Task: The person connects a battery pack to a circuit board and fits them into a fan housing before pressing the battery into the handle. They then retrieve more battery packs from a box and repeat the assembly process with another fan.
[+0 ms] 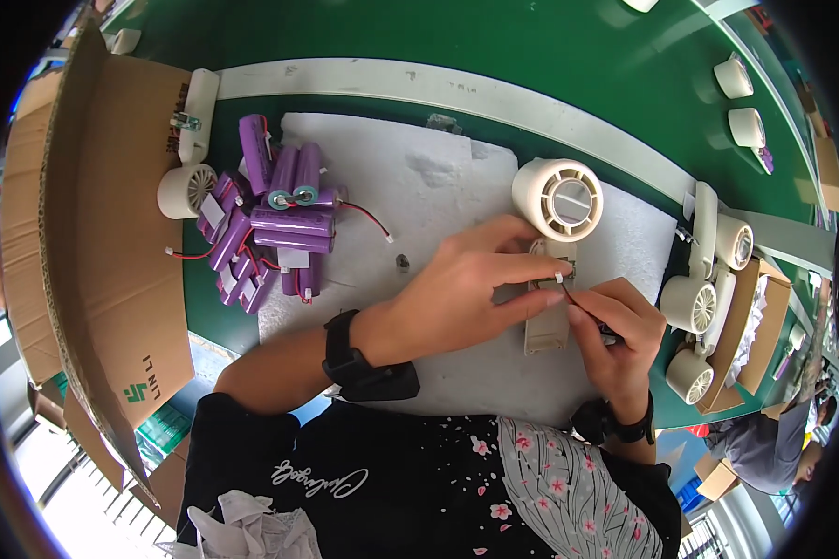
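A cream handheld fan (543, 331) lies on the white foam sheet, its round head (569, 200) away from me and its handle opened, with a small circuit board showing. My left hand (480, 284) reaches across from the left. Its thumb and forefinger close on the handle around a small white plug (559, 277). From the right, my right hand (620, 331) pinches a thin dark wire-like piece at the plug; its exact kind is too small to tell. Part of the handle is hidden by my fingers.
Purple battery packs (294, 224) with red and black leads are heaped on the left, beside a cardboard box (112, 233). More cream fans (690, 303) stand at the right, by a small carton (750, 335). A pale rail (419, 79) borders the green belt (494, 37), which carries fan parts (735, 77).
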`<state>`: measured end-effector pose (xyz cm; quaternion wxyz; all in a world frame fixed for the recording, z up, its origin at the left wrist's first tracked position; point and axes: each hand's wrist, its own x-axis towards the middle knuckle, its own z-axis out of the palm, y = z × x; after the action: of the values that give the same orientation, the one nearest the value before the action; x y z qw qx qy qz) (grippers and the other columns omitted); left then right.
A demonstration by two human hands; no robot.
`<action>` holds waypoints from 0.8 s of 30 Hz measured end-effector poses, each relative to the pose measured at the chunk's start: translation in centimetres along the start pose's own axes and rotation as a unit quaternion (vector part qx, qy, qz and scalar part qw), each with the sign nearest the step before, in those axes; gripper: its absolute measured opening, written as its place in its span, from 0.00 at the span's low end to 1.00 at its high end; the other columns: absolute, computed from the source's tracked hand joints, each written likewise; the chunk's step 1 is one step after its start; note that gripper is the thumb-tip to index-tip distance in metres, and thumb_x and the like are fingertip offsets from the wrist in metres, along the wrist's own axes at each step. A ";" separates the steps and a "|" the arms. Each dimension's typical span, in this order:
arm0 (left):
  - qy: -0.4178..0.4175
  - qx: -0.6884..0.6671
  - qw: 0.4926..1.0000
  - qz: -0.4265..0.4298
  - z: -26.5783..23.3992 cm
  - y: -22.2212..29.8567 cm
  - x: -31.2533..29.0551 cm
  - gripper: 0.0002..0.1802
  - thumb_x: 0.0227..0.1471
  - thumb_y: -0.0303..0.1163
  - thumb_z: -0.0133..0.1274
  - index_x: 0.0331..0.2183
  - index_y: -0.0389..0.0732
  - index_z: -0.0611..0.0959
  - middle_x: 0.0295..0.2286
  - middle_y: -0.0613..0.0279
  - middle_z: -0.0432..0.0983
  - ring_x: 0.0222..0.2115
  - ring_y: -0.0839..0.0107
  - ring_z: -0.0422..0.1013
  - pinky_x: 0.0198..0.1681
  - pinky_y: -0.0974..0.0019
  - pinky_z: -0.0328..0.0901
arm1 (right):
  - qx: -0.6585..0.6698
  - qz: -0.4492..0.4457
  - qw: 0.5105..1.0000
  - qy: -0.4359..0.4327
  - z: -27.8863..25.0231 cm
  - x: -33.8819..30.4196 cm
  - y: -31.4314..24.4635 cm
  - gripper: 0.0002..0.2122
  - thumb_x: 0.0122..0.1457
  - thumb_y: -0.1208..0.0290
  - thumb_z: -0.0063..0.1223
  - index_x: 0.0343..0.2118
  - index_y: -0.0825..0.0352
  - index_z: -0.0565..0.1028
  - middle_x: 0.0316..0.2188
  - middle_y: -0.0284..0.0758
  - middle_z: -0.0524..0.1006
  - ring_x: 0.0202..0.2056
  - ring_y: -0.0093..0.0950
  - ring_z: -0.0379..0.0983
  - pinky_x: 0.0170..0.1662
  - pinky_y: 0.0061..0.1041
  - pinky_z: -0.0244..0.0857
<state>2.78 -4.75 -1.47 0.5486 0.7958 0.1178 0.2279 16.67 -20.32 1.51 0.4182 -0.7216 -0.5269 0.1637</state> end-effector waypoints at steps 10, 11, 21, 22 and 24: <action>-0.031 -0.023 0.999 -0.022 -0.5 0.0 -0.1 0.18 0.44 0.23 0.65 0.41 0.43 0.86 0.37 0.57 0.75 0.32 0.68 0.74 0.32 0.69 0.71 | -0.105 -0.047 0.993 -0.002 0.6 0.0 -0.8 0.10 0.41 0.84 0.64 0.30 0.69 0.81 0.24 0.35 0.75 0.20 0.27 0.71 0.22 0.22 0.63; -0.029 -0.025 0.999 -0.017 -0.6 0.0 -0.1 0.18 0.43 0.22 0.64 0.41 0.43 0.85 0.37 0.57 0.75 0.32 0.68 0.74 0.32 0.69 0.71 | -0.114 -0.052 0.992 -0.003 0.7 0.0 -0.8 0.10 0.40 0.83 0.64 0.29 0.69 0.81 0.23 0.35 0.75 0.20 0.27 0.71 0.22 0.22 0.63; -0.045 -0.018 0.999 -0.015 -0.8 -0.3 0.0 0.21 0.42 0.18 0.63 0.42 0.44 0.85 0.38 0.57 0.75 0.32 0.68 0.74 0.32 0.69 0.70 | -0.161 -0.090 0.983 -0.013 1.3 0.0 -0.8 0.10 0.37 0.83 0.64 0.28 0.67 0.81 0.22 0.32 0.72 0.19 0.27 0.71 0.21 0.24 0.63; -0.048 -0.018 0.999 -0.015 -0.9 -0.2 0.0 0.22 0.42 0.18 0.63 0.42 0.44 0.85 0.38 0.57 0.75 0.32 0.68 0.74 0.32 0.69 0.70 | -0.162 -0.090 0.983 -0.014 1.2 0.1 -0.8 0.10 0.37 0.83 0.64 0.28 0.67 0.81 0.22 0.32 0.72 0.19 0.27 0.71 0.21 0.24 0.63; -0.053 -0.018 0.998 -0.017 -1.0 -0.1 0.0 0.22 0.41 0.17 0.63 0.42 0.44 0.85 0.38 0.57 0.75 0.32 0.68 0.74 0.32 0.69 0.70 | -0.163 -0.096 0.982 -0.017 1.2 0.1 -0.8 0.10 0.37 0.83 0.64 0.27 0.68 0.80 0.22 0.32 0.73 0.19 0.27 0.71 0.22 0.24 0.63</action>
<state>2.35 -3.91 -1.29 0.5725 0.7945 0.0979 0.1775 15.37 -19.60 1.45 0.3002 -0.7234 -0.6200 0.0470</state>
